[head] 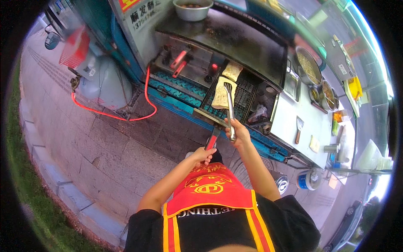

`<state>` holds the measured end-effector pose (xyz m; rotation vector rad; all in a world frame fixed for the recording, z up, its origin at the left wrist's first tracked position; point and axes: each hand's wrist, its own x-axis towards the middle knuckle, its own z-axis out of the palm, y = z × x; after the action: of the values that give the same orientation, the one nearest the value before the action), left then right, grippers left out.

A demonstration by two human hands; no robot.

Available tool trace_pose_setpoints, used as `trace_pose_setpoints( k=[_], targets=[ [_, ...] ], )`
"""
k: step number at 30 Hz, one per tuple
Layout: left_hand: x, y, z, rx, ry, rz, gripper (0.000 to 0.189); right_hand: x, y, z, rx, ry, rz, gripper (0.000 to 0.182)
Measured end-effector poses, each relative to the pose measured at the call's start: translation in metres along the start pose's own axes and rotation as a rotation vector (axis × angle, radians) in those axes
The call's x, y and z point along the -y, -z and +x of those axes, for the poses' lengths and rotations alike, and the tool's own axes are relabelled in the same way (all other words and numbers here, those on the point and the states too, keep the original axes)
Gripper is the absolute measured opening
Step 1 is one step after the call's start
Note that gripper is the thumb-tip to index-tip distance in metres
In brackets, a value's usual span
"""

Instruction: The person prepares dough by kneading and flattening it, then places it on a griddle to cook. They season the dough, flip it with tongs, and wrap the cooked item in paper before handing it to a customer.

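Observation:
My left hand (204,156) grips the red handle (212,140) of a wire-rack drawer (245,91), which is pulled partly out from under a flat griddle (233,41). In my right hand (240,134) is a pair of metal tongs (230,105), its tips over the nearer flatbread (219,98). Whether the tips pinch the bread or only rest on it, I cannot tell. A second, browned flatbread (232,71) lies behind it on the same rack, close to the griddle's front edge.
Left stands a gas cylinder (105,83) with an orange hose (110,116). Two red handles (180,60) lie beside the rack. A metal bowl (193,9) sits on the griddle. The white counter (285,121) at right holds a scraper (299,129), a tray (292,85) and a pot of chopped food (307,64).

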<state>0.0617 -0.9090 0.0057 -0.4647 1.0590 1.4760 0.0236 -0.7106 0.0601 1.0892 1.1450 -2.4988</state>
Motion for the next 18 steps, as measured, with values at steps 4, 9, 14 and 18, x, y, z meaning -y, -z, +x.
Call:
trace_pose_setpoints(
  k=[4, 9, 14, 18],
  targets=[
    [-0.006, -0.005, -0.009, 0.000, 0.018, -0.010, 0.025, -0.021, -0.007, 0.003, -0.080, -0.042, -0.055, 0.019],
    [0.001, -0.001, -0.002, 0.022, 0.013, -0.008, 0.026, -0.011, -0.011, -0.039, -0.096, -0.091, -0.159, 0.022],
    [-0.001, 0.007, -0.003, 0.026, 0.023, -0.024, 0.025, 0.018, 0.014, -0.122, -0.054, -0.196, -0.429, 0.035],
    [-0.012, 0.000, -0.004, 0.039, 0.047, -0.039, 0.028, 0.046, 0.027, -0.199, -0.194, -0.161, -0.509, 0.047]
  ],
)
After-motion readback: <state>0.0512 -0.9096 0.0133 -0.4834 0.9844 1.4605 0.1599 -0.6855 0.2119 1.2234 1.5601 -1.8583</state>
